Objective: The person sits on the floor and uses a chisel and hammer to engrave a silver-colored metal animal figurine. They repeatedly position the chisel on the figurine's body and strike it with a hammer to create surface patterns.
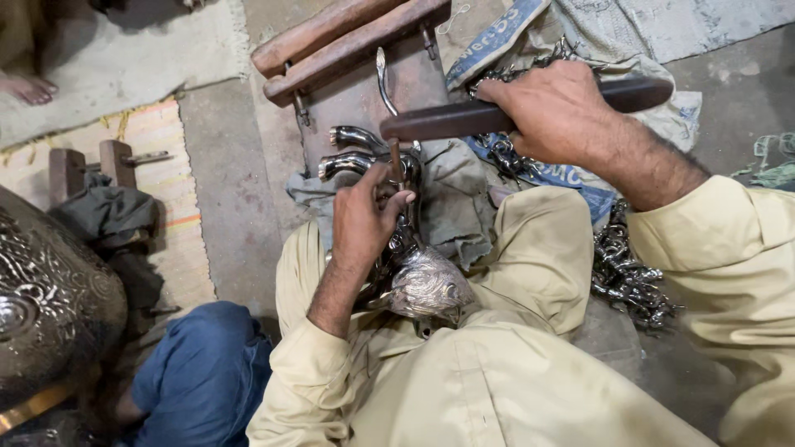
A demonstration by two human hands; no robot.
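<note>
At the bottom of the frame, the person's lap in pale khaki cloth [497, 372] is filling the foreground, and a silvery metal animal-head casting [426, 285] is resting on it, just below centre, its embossed head toward the viewer and its curved horns [352, 149] reaching up toward the middle of the frame. The left hand [364, 219] is lying over the neck of the casting, fingers curled around a short metal punch [396, 161] that is standing upright against the metal. Just above it, the right hand [559, 112] is closing tightly around a dark wooden mallet bar [464, 120] that is lying crosswise, its left end sitting over the top of the punch. A grey rag [451, 194] is lying under the casting. At the right of the frame, a pile of small shiny metal pieces [629, 277] is sitting beside the knee, and more are lying on a printed sack [497, 37] at the top. At the upper centre, a wooden-handled frame [348, 41] is lying on the concrete floor [224, 182]. At the lower left, another person's blue-clad knee [203, 372] is showing beside a large embossed metal vessel [50, 298]. A bare foot [29, 87] is resting on a mat at the upper left.
</note>
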